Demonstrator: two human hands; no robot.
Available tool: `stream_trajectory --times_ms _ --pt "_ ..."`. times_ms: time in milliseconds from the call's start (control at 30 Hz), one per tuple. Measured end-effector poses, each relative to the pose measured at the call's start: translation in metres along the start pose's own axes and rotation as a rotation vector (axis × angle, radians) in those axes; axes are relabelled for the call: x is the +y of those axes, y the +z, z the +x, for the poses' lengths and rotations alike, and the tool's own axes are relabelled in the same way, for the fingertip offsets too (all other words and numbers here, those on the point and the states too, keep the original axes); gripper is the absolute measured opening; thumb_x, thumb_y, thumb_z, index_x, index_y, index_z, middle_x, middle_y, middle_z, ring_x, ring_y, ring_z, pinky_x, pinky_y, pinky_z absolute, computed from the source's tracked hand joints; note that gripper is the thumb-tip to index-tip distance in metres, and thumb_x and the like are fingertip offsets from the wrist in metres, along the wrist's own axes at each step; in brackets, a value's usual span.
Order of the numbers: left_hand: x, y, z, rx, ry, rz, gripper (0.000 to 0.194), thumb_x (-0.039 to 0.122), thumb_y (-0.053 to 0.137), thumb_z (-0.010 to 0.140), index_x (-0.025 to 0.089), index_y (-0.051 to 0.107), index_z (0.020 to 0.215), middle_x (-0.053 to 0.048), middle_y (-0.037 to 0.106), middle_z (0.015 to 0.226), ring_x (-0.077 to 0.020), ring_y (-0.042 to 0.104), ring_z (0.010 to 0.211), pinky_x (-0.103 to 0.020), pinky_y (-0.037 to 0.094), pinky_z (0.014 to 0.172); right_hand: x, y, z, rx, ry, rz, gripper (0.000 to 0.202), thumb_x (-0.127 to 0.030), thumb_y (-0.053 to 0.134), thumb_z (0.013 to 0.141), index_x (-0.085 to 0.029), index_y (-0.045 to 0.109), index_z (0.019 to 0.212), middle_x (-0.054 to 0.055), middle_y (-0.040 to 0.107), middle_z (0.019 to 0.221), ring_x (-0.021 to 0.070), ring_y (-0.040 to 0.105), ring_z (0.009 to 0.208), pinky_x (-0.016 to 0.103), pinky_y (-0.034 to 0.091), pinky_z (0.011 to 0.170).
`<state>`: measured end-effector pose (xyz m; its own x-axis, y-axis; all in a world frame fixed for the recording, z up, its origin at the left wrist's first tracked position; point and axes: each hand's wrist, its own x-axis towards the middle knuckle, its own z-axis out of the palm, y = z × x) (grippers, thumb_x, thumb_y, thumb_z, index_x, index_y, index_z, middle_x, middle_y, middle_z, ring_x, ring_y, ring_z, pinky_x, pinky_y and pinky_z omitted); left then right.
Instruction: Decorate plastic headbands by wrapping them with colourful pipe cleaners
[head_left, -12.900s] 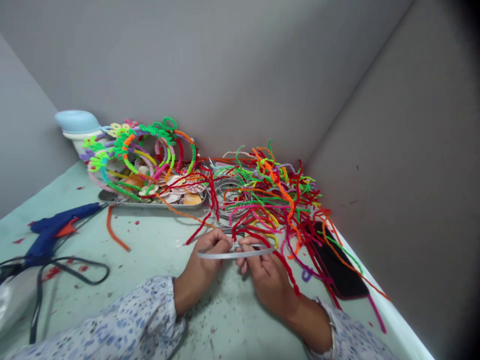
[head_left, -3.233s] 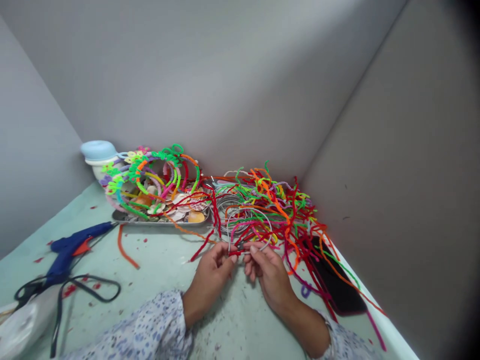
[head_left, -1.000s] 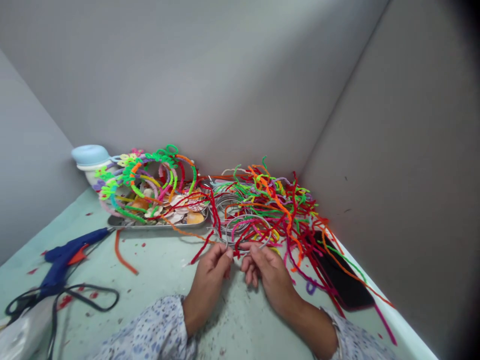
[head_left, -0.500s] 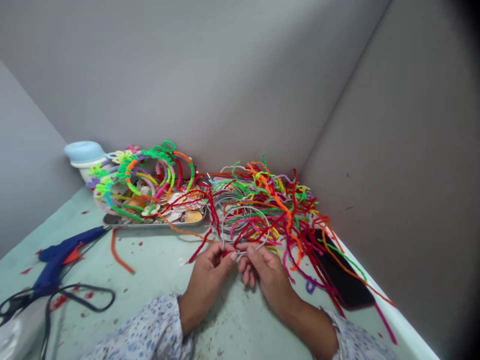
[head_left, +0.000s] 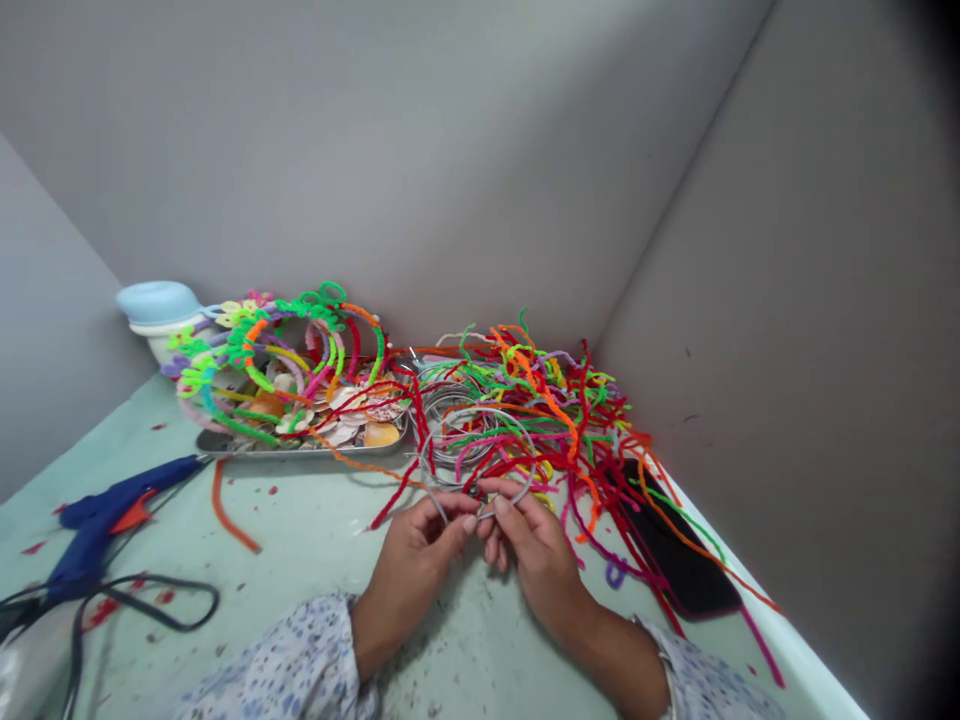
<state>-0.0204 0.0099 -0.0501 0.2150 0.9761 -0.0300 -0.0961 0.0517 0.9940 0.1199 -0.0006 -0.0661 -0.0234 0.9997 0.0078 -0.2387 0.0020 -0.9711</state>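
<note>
A thin grey wire ring [head_left: 534,440] stands upright between my hands, its lower part at my fingertips. My left hand [head_left: 420,550] pinches the ring at its lower left, thumb against fingers. Close beside it, my right hand [head_left: 536,555] grips the ring's lower right between thumb and index finger, the other fingers curled below. The fingertips nearly meet, and a small dark spot shows between them, too small to make out. Just behind the ring lie more coiled grey wires [head_left: 442,400] and a tangled heap of coloured pipe cleaners [head_left: 555,400].
A metal tray [head_left: 300,453] of shells stands at the back left, with decorated fuzzy hoops [head_left: 259,345] over it and a blue-lidded container [head_left: 159,305] behind. A blue glue gun [head_left: 90,535] with a black cord lies left. A black phone [head_left: 675,550] lies right, partly under pipe cleaners.
The ring has tilted and shifted slightly left between my fingers, and its lower part now shows more clearly. The whole view has moved a little. Both hands keep their pinch.
</note>
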Motion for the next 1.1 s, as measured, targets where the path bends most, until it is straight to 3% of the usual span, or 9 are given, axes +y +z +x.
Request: stream_trajectory --times_ms 333,633,933,1100 --pt "0.0000 -0.0031 0.0024 0.033 -0.051 0.006 0.025 0.033 0.069 0.072 0.015 0.070 0.089 -0.004 0.067 0.073 -0.0121 0.051 0.057 -0.023 0.040 0.054 -0.0045 -0.0044 0.0021 -0.002 -0.008 0.046 0.042 -0.043 0.052 0.087 -0.020 0.052 0.122 -0.001 0.063 0.067 0.0100 0.054 0.049 0.020 0.037 0.044" --pt "0.0047 -0.0026 0.0025 0.076 -0.103 -0.058 0.024 0.029 0.071 0.070 0.014 0.069 0.090 -0.001 0.065 0.070 -0.0095 0.051 0.056 -0.021 0.039 0.053 -0.0025 -0.0026 0.0037 0.023 -0.021 0.048 0.040 -0.044 0.055 0.085 -0.020 0.048 0.117 0.000 0.064 0.074 0.0080 0.054 0.047 0.018 0.037 0.041" --pt "0.0046 -0.0030 0.0030 0.067 -0.106 -0.076 0.023 0.028 0.071 0.072 0.014 0.069 0.090 -0.001 0.065 0.069 -0.0087 0.051 0.055 -0.021 0.038 0.053 0.0005 -0.0033 0.0035 -0.011 -0.002 0.072 0.047 -0.045 0.054 0.086 -0.022 0.040 0.124 -0.001 0.063 0.076 0.0084 0.054 0.049 0.018 0.038 0.042" --pt "0.0015 -0.0061 0.0043 0.054 -0.110 -0.061 0.025 0.030 0.070 0.073 0.014 0.069 0.093 0.001 0.061 0.063 -0.0088 0.050 0.056 -0.020 0.037 0.054 0.0017 -0.0055 0.0052 0.042 -0.024 0.161 0.040 -0.046 0.051 0.087 -0.024 0.045 0.120 -0.002 0.060 0.076 0.0078 0.052 0.048 0.017 0.035 0.039"
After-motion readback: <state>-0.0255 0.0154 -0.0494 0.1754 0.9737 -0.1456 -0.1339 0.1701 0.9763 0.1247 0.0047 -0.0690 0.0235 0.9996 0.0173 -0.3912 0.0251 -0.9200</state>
